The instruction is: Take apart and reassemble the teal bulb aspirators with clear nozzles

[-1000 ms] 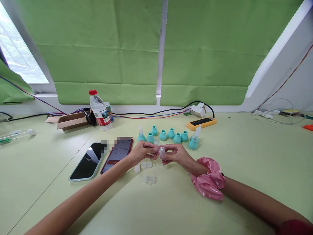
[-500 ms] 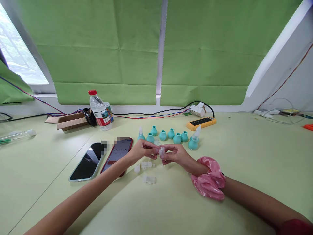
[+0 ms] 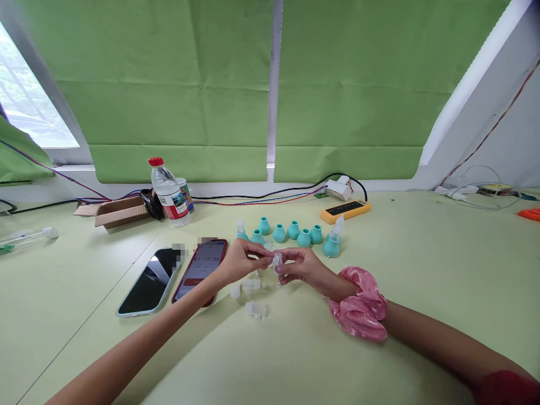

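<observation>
My right hand (image 3: pixel 306 267) pinches a small clear plastic fitting (image 3: pixel 277 262) between thumb and fingers, above the table. From the other side my left hand (image 3: pixel 242 261) meets it, thumb and forefinger pressed together at the fitting's left side; whatever lies between those tips is too small to make out. Below the hands lie translucent plastic housings (image 3: pixel 256 309), a small translucent cap (image 3: pixel 235 292) and a tiny ring (image 3: pixel 278 285). Several turquoise rubber bulbs (image 3: pixel 279 233) stand behind, most with open necks. A bulb (image 3: pixel 331 246) on the right carries a clear nozzle.
Left of my hands are a dark-screened phone (image 3: pixel 147 281) and a red-cased phone (image 3: pixel 200 270) showing a timer. Farther back stand a water bottle (image 3: pixel 171 197), an open cardboard box (image 3: pixel 122 212) and a yellow power strip (image 3: pixel 345 211). Cables run along the wall.
The clear fitting has turned slightly between my fingers. Both hands keep nearly the same place, and the whole view has shifted a little.
</observation>
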Demonstrator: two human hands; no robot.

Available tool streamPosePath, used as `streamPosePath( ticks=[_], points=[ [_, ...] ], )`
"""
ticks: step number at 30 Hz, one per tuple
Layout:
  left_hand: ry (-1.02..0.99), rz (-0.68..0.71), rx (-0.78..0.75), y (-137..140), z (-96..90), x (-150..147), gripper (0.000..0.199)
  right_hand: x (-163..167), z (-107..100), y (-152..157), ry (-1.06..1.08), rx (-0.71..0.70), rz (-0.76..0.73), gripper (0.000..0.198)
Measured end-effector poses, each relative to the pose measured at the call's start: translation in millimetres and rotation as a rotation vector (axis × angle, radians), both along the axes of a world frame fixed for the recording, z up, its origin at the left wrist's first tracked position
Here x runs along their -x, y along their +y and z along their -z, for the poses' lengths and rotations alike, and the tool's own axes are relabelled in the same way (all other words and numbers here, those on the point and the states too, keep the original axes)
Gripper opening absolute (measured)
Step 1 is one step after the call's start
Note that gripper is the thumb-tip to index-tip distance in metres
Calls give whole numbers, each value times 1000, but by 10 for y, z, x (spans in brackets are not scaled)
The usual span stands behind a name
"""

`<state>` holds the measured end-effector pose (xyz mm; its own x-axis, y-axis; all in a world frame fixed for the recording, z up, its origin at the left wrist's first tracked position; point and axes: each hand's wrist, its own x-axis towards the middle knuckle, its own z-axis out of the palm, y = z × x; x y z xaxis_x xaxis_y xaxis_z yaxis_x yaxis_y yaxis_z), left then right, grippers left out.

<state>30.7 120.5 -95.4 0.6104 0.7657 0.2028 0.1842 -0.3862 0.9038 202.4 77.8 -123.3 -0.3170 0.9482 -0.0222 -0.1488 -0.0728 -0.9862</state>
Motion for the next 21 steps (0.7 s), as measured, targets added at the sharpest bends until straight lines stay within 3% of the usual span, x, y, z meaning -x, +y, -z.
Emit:
streamPosePath(
  ticks=[8, 11, 14, 21],
  points=[
    [153, 40, -702, -106, -18, 14, 20, -14, -37, -11, 98, 49, -15, 33],
    [79, 29, -840, -82, 69, 0, 24, -30, -80, -17, 166, 106, -27, 26],
    [11, 8, -856, -69, 131, -23, 28, -26, -105, -15, 246, 155, -37, 18],
    [-104, -40, -668, -80, 107, -55, 24, 3, -127, -13, 451, 360, -108, 10]
  ],
)
